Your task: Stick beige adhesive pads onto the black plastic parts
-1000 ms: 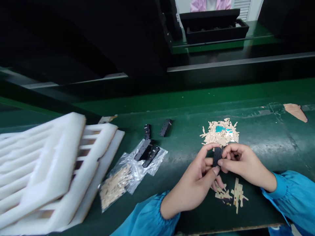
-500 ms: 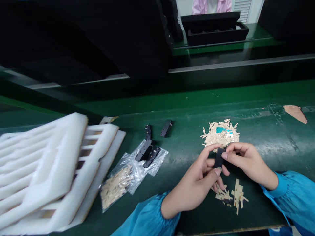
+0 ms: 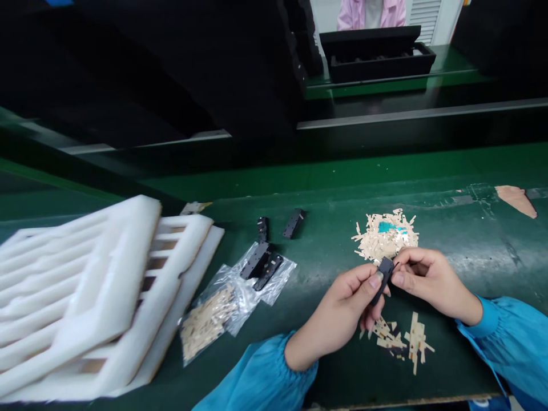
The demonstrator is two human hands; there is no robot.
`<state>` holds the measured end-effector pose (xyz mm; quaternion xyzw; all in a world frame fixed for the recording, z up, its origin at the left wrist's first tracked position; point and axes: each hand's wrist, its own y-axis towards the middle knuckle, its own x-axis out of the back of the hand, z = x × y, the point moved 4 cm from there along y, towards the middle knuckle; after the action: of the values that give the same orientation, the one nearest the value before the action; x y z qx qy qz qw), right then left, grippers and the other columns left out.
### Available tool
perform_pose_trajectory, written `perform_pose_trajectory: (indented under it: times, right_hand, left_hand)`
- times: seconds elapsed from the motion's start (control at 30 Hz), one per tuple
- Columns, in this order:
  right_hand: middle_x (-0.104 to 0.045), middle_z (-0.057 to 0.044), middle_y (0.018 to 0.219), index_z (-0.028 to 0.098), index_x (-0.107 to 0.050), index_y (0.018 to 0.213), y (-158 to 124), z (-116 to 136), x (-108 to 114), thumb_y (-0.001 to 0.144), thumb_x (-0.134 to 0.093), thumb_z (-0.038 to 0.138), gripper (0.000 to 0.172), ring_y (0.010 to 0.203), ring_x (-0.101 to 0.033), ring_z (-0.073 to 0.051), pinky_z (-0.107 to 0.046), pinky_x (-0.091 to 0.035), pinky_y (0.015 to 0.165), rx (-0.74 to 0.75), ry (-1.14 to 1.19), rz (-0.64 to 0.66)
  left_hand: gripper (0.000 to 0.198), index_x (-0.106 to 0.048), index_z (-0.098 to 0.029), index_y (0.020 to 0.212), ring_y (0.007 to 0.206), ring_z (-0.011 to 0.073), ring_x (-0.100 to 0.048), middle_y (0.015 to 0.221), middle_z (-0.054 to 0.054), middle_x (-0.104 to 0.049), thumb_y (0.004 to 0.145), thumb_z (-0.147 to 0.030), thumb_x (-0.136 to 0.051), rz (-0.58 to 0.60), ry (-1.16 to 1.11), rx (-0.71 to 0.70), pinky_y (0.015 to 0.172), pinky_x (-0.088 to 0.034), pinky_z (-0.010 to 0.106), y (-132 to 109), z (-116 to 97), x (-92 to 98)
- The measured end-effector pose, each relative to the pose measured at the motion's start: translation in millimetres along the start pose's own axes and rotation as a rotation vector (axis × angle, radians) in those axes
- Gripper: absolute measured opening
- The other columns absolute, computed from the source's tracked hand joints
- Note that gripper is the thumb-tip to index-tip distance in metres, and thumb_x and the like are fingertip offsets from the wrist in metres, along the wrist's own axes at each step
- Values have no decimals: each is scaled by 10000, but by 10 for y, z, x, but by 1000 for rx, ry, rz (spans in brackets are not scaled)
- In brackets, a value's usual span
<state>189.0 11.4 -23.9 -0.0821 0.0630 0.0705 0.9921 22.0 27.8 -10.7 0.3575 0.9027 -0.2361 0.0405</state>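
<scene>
A small, flat, black rectangular part [image 3: 382, 279], probably plastic, stands tilted in the air between the two hands, above the green desk [image 3: 325, 337]. The left hand [image 3: 338, 317] pinches it between thumb and curled fingers. The curled fingers of the right hand [image 3: 430, 282] meet its upper end, though whether they grip it is hard to tell.

Just beyond the hands lies a loose pile of beige paper strips [image 3: 383, 238] with a teal patch in it. Smaller clusters of beige strips [image 3: 406, 341] lie on the near side, just right of the left fingertips. Bright blue sleeves [image 3: 261, 374] cover both forearms.

To the left, a clear plastic bag [image 3: 274, 279] lies under two more black parts [image 3: 261, 264], and a second clear bag [image 3: 209, 319] holds beige strips. Two further black parts [image 3: 278, 225] lie bare on the desk beyond them. Farther left sits a stack of white foam trays [image 3: 94, 297] with long slots. A tan scrap [image 3: 517, 200] lies at the far right edge of the desk. Beyond it, a black tray [image 3: 379, 64] sits on a far green shelf, with a person in a pink coat [image 3: 371, 11] behind it.
</scene>
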Motion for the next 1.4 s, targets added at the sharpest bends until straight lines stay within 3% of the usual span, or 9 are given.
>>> perform_pose_trajectory:
  times: [0.13, 0.27, 0.5, 0.8, 1.17, 1.33, 1.4]
  right_hand:
    - [-579, -5, 676, 185, -706, 802, -14, 39, 4, 816, -846, 534, 376, 582, -454, -154, -284, -361, 528, 63, -145, 10]
    - [-549, -1, 669, 191, -705, 759, -16, 104, 15, 823, -856, 497, 348, 595, -452, -160, -293, -325, 524, 219, -315, -32]
    - [-567, -12, 811, 221, -705, 908, -33, 163, 141, 835, -861, 382, 235, 620, -447, -158, -293, -346, 533, 243, -265, -102]
    - [-560, -10, 767, 210, -683, 851, -55, 240, 114, 943, -729, 271, 120, 645, -461, -166, -298, -338, 554, 311, -262, -59]
    - [-541, 2, 766, 201, -666, 833, -47, 185, 122, 958, -729, 287, 164, 645, -428, -148, -280, -316, 561, 253, -194, -35]
    - [-465, 29, 775, 210, -578, 890, -11, 75, 68, 894, -815, 377, 291, 669, -403, -143, -255, -337, 596, 70, 75, 163]
    - [-491, 15, 823, 218, -602, 979, -9, 66, 57, 945, -762, 371, 224, 721, -442, -153, -265, -370, 646, 45, 86, 194]
  left_hand:
    - [437, -527, -163, 823, 472, 64, -432, 613, -28, -531, 979, -571, -542, 65, 44, -10, 456, -325, 173, -40, -41, -3]
    - [421, -525, -162, 843, 450, 53, -363, 598, -36, -521, 982, -560, -538, 143, 25, 10, 436, -268, 171, -64, -74, -1]
    - [391, -553, -160, 840, 435, 59, -345, 544, -49, -469, 973, -528, -546, 84, -21, 70, 402, -259, 155, -48, -62, 30]
    - [414, -568, -150, 843, 427, 54, -348, 527, -56, -471, 951, -549, -570, 118, -34, 100, 389, -268, 144, -10, 4, 42]
    - [387, -572, -150, 848, 408, 52, -310, 523, -57, -476, 981, -513, -544, 151, -41, 88, 395, -224, 163, -27, -26, 14]
    - [407, -583, -134, 812, 387, 49, -280, 522, -35, -495, 946, -518, -608, 348, -147, 136, 380, -168, 189, -56, -26, -12]
    - [400, -583, -128, 788, 384, 49, -288, 521, -29, -488, 923, -500, -645, 416, -199, 171, 378, -155, 199, -63, -17, -15]
